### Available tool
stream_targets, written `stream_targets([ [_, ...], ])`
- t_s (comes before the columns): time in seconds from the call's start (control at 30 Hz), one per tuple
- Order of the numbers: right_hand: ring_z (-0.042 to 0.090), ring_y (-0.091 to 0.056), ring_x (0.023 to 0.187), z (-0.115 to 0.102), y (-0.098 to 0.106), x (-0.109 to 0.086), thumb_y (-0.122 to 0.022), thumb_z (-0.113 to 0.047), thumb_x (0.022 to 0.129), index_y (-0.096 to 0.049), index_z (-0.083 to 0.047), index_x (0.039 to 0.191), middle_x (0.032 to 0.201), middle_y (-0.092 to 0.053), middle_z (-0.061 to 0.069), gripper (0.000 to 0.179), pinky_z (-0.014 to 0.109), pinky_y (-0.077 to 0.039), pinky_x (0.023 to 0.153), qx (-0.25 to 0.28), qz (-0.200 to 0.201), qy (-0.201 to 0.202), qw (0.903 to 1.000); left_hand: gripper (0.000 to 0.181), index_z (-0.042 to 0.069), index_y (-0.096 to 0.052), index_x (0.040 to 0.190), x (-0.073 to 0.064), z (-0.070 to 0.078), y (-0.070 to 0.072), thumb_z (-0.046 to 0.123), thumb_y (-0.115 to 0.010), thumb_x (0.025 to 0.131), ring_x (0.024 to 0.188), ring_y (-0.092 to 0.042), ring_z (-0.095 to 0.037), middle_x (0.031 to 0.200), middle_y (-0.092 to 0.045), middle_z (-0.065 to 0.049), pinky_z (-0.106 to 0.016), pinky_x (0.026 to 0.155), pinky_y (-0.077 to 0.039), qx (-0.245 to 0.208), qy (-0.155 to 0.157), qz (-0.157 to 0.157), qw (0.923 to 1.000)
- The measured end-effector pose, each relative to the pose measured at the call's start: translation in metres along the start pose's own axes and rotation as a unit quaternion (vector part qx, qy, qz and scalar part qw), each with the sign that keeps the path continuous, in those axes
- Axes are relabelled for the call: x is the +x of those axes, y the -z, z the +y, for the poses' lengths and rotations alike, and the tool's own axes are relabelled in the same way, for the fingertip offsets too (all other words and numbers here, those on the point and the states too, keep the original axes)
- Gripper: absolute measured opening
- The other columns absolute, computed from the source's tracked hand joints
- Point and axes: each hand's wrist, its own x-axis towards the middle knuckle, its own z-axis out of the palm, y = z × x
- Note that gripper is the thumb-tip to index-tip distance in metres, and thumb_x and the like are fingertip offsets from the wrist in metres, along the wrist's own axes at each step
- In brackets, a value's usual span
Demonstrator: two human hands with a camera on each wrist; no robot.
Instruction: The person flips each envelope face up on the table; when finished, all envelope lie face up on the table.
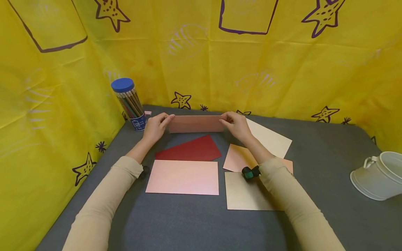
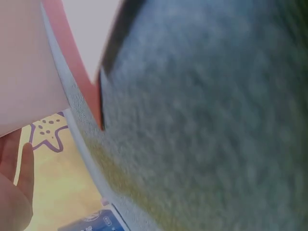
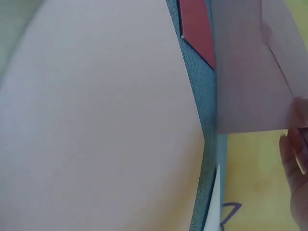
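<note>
Your left hand [image 1: 154, 128], right hand [image 1: 238, 126]: fingers clamped on envelope [image 1: 197, 124] ends. Best grip lightly, hold edges level, avoid red paper [image 1: 191, 150].

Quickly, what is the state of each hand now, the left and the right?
Left hand: holding one end of the raised pink envelope.
Right hand: holding the other end of it.

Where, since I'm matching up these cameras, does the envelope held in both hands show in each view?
Head: the held envelope is near the middle, between the left hand and right hand.
Left wrist: the envelope is at the upper left.
Right wrist: the envelope is at the upper right.
Shared landmark: red paper, near it in all three.
</note>
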Motion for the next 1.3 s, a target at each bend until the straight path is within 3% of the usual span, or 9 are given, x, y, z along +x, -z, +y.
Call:
stream_targets([
  [0.13, 0.022, -0.059, 0.079, -0.003, 0.0, -0.002, -0.072, -0.018, 0.09, -0.071, -0.005, 0.099, 0.086, -0.066, 0.008, 0.016, 0.034, -0.05, 0.07, 0.006, -0.004, -0.004, 1.0, 0.037, 0.004, -0.071, 0.084, 0.002, -0.003, -0.001, 0.039, -0.062, 0.094, 0.059, -0.045, -0.02, 0.062, -0.052, -0.008, -0.027, 0.053, -0.031, -0.054, -0.003, 0.034, 0.998],
  [0.27, 0.022, -0.057, 0.075, -0.002, -0.001, -0.001, -0.071, -0.02, 0.091, -0.07, -0.006, 0.096, 0.082, -0.065, 0.007, 0.015, 0.033, -0.047, 0.066, 0.008, -0.007, -0.01, 0.9999, 0.032, 0.003, -0.071, 0.084, 0.002, -0.007, 0.0, 0.034, -0.067, 0.092, 0.061, -0.045, -0.02, 0.066, -0.058, -0.012, -0.026, 0.054, -0.032, -0.084, -0.006, 0.027, 0.9961],
  [0.43, 0.023, -0.055, 0.071, 0.002, -0.002, 0.001, -0.07, -0.023, 0.092, -0.068, -0.006, 0.091, 0.078, -0.064, 0.008, 0.017, 0.033, -0.045, 0.063, -0.005, -0.046, -0.053, 0.9975, 0.03, 0.003, -0.068, 0.088, -0.001, -0.012, 0.004, 0.033, -0.069, 0.091, 0.069, -0.053, -0.023, 0.076, -0.064, -0.013, -0.028, 0.059, -0.039, -0.08, 0.013, -0.033, 0.9962],
  [0.6, 0.025, -0.06, 0.082, 0.011, -0.007, -0.001, -0.07, -0.022, 0.092, -0.071, -0.005, 0.104, 0.092, -0.07, 0.01, 0.021, 0.035, -0.05, 0.072, -0.01, -0.098, -0.094, 0.9906, 0.026, 0.002, -0.069, 0.103, -0.001, -0.016, 0.004, 0.025, -0.069, 0.092, 0.08, -0.06, -0.026, 0.091, -0.07, -0.014, -0.032, 0.07, -0.048, -0.052, 0.035, -0.117, 0.9912],
  [0.87, 0.025, -0.06, 0.086, 0.019, -0.012, -0.002, -0.07, -0.025, 0.092, -0.071, -0.007, 0.109, 0.097, -0.071, 0.01, 0.025, 0.036, -0.05, 0.079, -0.032, -0.142, -0.11, 0.9833, 0.017, 0.001, -0.066, 0.097, -0.002, -0.023, 0.003, 0.017, -0.069, 0.093, 0.089, -0.064, -0.031, 0.096, -0.071, -0.017, -0.043, 0.083, -0.05, -0.01, 0.03, -0.165, 0.9857],
  [1.1, 0.025, -0.061, 0.084, 0.019, -0.015, 0.0, -0.07, -0.025, 0.092, -0.072, -0.004, 0.103, 0.094, -0.071, 0.012, 0.023, 0.037, -0.05, 0.077, -0.038, -0.137, -0.112, 0.9834, 0.023, -0.003, -0.063, 0.109, 0.0, -0.026, 0.004, 0.014, -0.066, 0.094, 0.098, -0.064, -0.036, 0.106, -0.068, -0.023, -0.047, 0.092, -0.049, -0.024, 0.052, -0.16, 0.9855],
  [1.3, 0.024, -0.063, 0.083, 0.015, -0.022, 0.002, -0.07, -0.025, 0.091, -0.07, -0.002, 0.101, 0.093, -0.071, 0.013, 0.025, 0.031, -0.048, 0.073, -0.01, -0.114, -0.162, 0.9802, 0.037, -0.006, -0.055, 0.127, 0.004, -0.025, 0.003, 0.012, -0.063, 0.096, 0.108, -0.062, -0.038, 0.114, -0.064, -0.025, -0.047, 0.096, -0.047, -0.045, 0.102, -0.139, 0.984],
])
